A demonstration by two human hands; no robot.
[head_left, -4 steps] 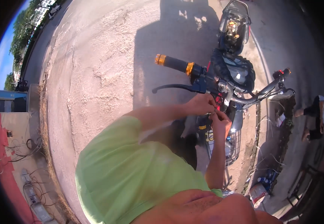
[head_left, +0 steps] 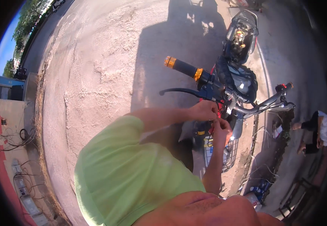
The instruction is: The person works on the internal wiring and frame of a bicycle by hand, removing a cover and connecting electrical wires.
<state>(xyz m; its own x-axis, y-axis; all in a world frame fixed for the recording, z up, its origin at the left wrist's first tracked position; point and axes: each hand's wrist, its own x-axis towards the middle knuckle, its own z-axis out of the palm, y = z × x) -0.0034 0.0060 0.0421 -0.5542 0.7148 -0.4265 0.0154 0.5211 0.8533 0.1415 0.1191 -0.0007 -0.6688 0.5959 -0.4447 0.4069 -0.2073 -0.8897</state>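
- Left hand [head_left: 204, 111] and right hand [head_left: 223, 130] nearly meet, fingers bent inward and fingertips drawn together; I cannot tell whether they pinch anything, as whatever lies between them is too small to make out.
- The two-wheeler [head_left: 232, 96] stands right at the hands, its handlebar [head_left: 248, 110] just beyond and to their right.
- Judging by its look, the whole machine is heavy and the bar stiff, with the rubbery-looking grip [head_left: 185, 67], ahead and left of the hands, the surest hold.
- The black brake lever [head_left: 180, 91], just beyond the left hand, looks rigid but hinged; its outer end should give the most leverage.
- The wire basket [head_left: 230, 160], nearer the body than the right hand, looks light and bendable, best held by its rim.
- Pale, rough concrete ground [head_left: 95, 75] spreads left of the hands, sunlit, with a broad shadow beyond them.
- The place is outdoors: trees [head_left: 24, 30] far left, a person in a white top [head_left: 324, 126] well right of the hands.
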